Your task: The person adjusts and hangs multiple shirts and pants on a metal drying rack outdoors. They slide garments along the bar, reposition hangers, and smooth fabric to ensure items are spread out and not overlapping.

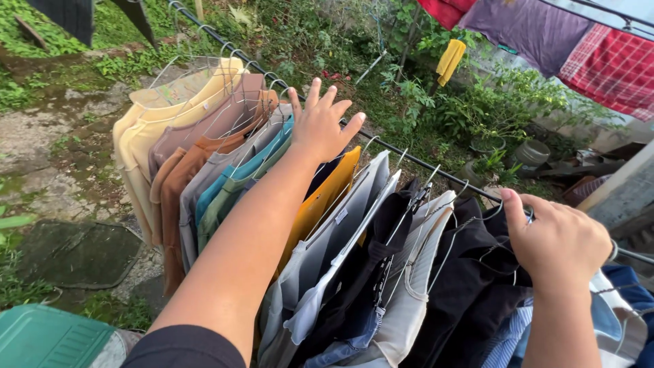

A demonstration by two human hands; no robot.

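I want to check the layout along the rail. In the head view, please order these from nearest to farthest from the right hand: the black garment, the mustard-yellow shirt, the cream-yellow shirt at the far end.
1. black garment, just left of the right hand, under its fingers.
2. mustard-yellow shirt, mid-rail, below the left hand.
3. cream-yellow shirt, at the far left end of the rail.

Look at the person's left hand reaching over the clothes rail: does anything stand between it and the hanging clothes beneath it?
Nothing visible does. The left hand is spread open right over the rail, above the grey shirt and yellow shirt. The right hand grips hangers holding dark clothes further along.
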